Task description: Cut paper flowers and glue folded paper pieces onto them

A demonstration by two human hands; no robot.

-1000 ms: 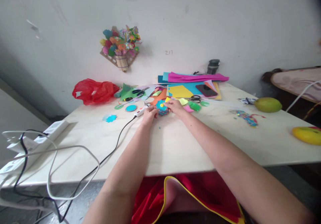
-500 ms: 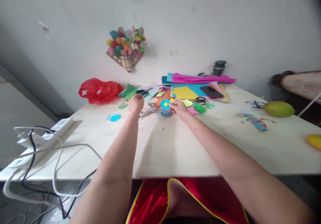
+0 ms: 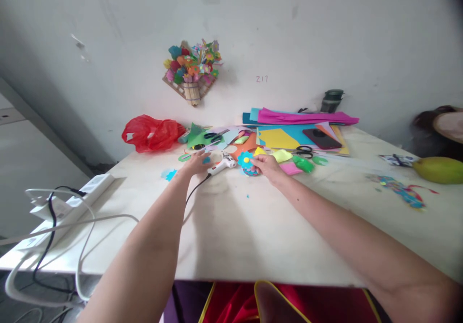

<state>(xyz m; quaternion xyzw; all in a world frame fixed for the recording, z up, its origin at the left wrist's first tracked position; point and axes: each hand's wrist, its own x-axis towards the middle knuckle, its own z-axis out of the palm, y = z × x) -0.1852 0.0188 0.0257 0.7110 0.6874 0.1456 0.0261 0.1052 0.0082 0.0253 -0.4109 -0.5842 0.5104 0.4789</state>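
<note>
My right hand [image 3: 266,167] is closed on the edge of a blue paper flower [image 3: 245,161] with a yellow centre, pinched between thumb and fingers. Just below the flower shows a round blue and pink patterned piece [image 3: 250,172]; whether the hand also holds it I cannot tell. My left hand [image 3: 195,163] reaches low over the table with its fingers apart, a small blue scrap [image 3: 206,160] at its fingertips. Between the hands lies a white glue gun [image 3: 221,165], its dark cord running toward me. Blue paper cutouts [image 3: 170,174] lie left of my left wrist.
Behind the hands are black-handled scissors [image 3: 304,151], a second pair [image 3: 215,136], coloured sheets [image 3: 282,138], a phone [image 3: 321,138] and a red plastic bag [image 3: 152,133]. A power strip [image 3: 94,184] with cables is at left. A yellow-green fruit [image 3: 439,170] sits at right.
My left hand has gone from closed fingers to spread ones and come down nearer the table, left of the glue gun. My right hand still holds the flower. The view has shifted.
</note>
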